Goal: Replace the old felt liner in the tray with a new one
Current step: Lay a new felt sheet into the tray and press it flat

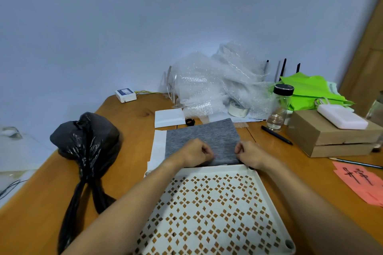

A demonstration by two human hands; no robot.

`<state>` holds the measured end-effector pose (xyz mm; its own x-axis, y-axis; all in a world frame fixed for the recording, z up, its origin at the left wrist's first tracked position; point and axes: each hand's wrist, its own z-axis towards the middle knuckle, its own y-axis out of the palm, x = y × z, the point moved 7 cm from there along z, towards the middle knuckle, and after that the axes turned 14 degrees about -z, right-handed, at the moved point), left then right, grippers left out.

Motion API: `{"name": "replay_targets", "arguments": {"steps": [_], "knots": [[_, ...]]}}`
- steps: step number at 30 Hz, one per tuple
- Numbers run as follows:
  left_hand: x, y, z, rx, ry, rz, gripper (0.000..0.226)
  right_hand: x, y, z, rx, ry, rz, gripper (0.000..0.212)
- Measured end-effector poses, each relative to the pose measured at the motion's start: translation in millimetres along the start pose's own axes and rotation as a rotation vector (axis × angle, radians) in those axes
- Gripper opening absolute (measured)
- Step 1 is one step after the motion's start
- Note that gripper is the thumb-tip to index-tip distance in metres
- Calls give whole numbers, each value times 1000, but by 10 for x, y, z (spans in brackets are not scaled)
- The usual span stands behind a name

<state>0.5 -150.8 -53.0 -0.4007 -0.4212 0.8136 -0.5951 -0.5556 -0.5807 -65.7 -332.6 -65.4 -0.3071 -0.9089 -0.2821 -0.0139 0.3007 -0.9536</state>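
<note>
From my seat I see the white perforated tray lying bare on the wooden table, no liner in it, and the grey felt sheet spread flat on the table just beyond the tray's far rim. My left hand and right hand both rest on the near edge of the felt, curled, with the fingers drawn together and seemingly pinching that edge, though the pinch itself is partly hidden. I judge the next move to be drawing the sheet back into the tray. The risk, I think, is an uneven pull: one hand leading would skew the soft felt so it lands crooked or rides up a wall. A weak pinch could let a corner slip and fold under. The black bag beside the left arm could be nudged too.
</note>
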Motion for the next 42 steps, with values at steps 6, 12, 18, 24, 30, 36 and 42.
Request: {"name": "replay_targets", "arguments": {"steps": [6, 12, 18, 24, 30, 36, 42], "knots": [[-305, -732, -401, 192, -248, 537, 29, 33, -13, 26, -90, 4, 63, 26], [-765, -1038, -735, 225, -573, 468, 63, -311, -209, 64, -61, -13, -196, 17], [-793, -1007, -801, 179, -567, 267, 56, -704, -349, 142, 91, -8, -301, 8], [-771, -1006, -919, 145, -616, 126, 43, -829, -320, 372, 81, -50, -131, 26], [-748, -984, -946, 188, -560, 47, 29, -1310, -230, 649, -2, -195, -79, 21], [-924, -955, -1004, 324, -598, 18, 31, -1424, -370, 901, -200, -211, 197, 23], [-911, -891, -1109, 411, -649, 254, 47, -1184, -505, 1125, -238, -195, 159, 24]]}}
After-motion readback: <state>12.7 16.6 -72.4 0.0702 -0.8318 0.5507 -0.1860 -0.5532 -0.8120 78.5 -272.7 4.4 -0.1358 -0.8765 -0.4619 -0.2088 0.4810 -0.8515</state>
